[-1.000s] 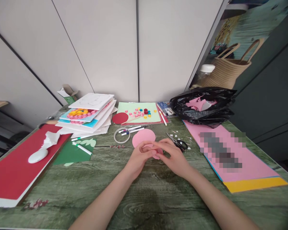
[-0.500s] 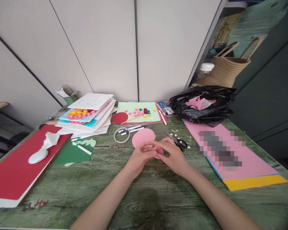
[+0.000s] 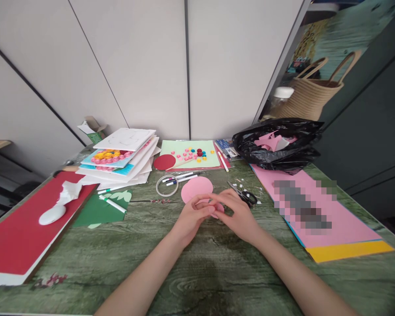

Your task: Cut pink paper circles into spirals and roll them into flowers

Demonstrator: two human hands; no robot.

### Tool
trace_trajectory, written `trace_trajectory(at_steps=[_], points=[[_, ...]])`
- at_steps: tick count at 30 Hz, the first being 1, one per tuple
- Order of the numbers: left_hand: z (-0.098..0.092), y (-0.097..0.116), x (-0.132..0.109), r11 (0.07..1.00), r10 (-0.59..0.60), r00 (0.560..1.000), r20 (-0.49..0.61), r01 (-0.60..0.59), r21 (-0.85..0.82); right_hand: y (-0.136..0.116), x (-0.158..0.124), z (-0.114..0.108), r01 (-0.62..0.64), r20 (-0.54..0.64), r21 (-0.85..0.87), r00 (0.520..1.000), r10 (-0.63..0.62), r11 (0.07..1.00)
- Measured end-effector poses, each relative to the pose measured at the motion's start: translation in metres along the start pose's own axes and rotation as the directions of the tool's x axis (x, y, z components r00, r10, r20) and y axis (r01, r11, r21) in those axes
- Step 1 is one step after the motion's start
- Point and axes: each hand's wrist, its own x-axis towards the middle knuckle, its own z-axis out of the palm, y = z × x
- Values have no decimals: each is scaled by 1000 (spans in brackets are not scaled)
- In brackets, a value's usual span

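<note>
My left hand [image 3: 194, 219] and my right hand [image 3: 238, 215] meet at the middle of the table, their fingertips pinching a small curved pink paper piece [image 3: 219, 210]. The fingers partly cover it. Just behind my left hand lies a pink paper circle [image 3: 196, 188]. Black-handled scissors [image 3: 248, 197] rest beside my right hand, among small white scraps. A roll of clear tape [image 3: 166, 185] and some pens [image 3: 181, 178] are left of the circle. Farther back, small coloured paper rolls [image 3: 192, 154] sit on a light green sheet [image 3: 167, 147], next to a red circle [image 3: 165, 162].
Stacked white sheets and pictures [image 3: 118, 158] stand back left, with green paper [image 3: 95, 208] in front. Red card [image 3: 16, 232] holds a white oval object [image 3: 52, 215]. At right are a black plastic bag [image 3: 250, 147] with pink scraps and pink sheets [image 3: 345, 219].
</note>
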Motion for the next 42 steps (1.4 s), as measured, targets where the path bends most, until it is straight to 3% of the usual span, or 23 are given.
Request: trace_trajectory(at_steps=[6, 9, 14, 17, 21, 26, 31, 35, 38, 42], points=[[-8, -2, 2, 994, -77, 993, -84, 69, -89, 0, 0, -2, 17, -69, 50, 997, -14, 999], [-13, -3, 4, 986, -107, 981, -160, 85, -142, -2, 1, -2, -56, -112, 54, 992, 62, 997], [-15, -4, 5, 986, -104, 976, -189, 77, -145, 1, 1, 3, -229, 49, 291, 973, 224, 929], [-14, -4, 5, 994, -80, 976, -204, 63, -88, 6, 1, 6, -298, 112, 455, 954, 278, 839], [-12, -3, 6, 996, 39, 978, -206, -20, 91, 10, 4, 2, -365, 166, 576, 928, 332, 732], [-8, -1, 6, 947, 179, 965, -193, -116, 298, 5, 7, -3, -367, 131, 585, 923, 363, 723], [-1, 2, 1, 849, 327, 931, -164, -213, 483, 5, 5, -3, -276, -25, 416, 949, 314, 867], [2, 4, -5, 705, 471, 870, -143, -274, 654, 2, 1, -6, -82, -231, 43, 969, 90, 996], [2, 2, -9, 612, 520, 848, -106, -283, 738, -4, -2, -9, 55, -209, -173, 974, -91, 983], [1, 0, -10, 554, 547, 835, -58, -310, 772, -6, -4, -10, 116, -174, -260, 971, -165, 959]])
